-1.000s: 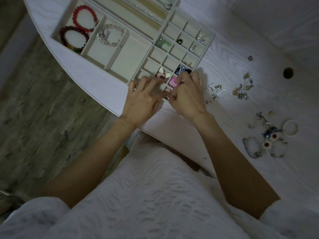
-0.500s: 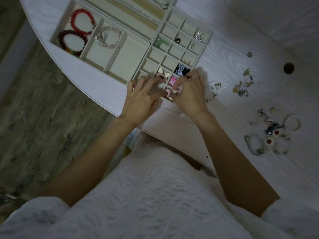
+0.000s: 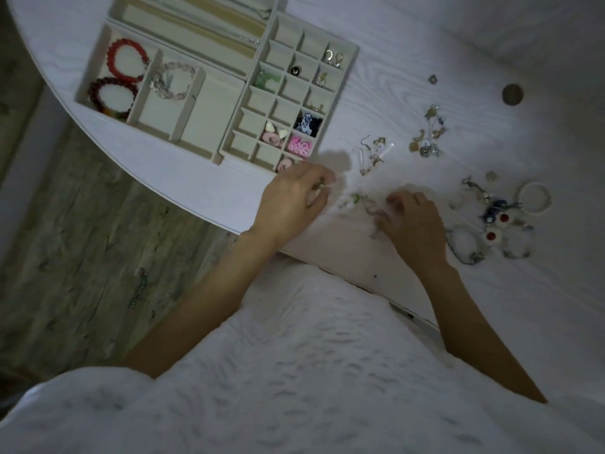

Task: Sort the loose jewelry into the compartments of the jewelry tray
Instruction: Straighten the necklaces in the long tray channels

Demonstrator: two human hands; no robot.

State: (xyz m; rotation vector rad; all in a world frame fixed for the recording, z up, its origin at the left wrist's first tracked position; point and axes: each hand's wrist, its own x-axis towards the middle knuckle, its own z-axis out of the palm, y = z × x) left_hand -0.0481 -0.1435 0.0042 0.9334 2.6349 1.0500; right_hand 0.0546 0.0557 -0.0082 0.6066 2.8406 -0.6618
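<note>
The jewelry tray [image 3: 347, 80] lies on the white tabletop [image 3: 409, 44], its long axis running from upper right down to lower left, with its grid of small compartments at the end nearer the loose jewelry [image 3: 425, 139]. The left hand [image 3: 291, 204] rests just below the tray's near corner, fingers curled round something small. The right hand [image 3: 412, 224], fingers bent, touches a small beaded piece [image 3: 355, 199]; whether it grips is unclear.

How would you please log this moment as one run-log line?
left hand: pinching small piece | right hand: fingers curled at beaded piece, grip unclear | jewelry tray: partly filled
</note>
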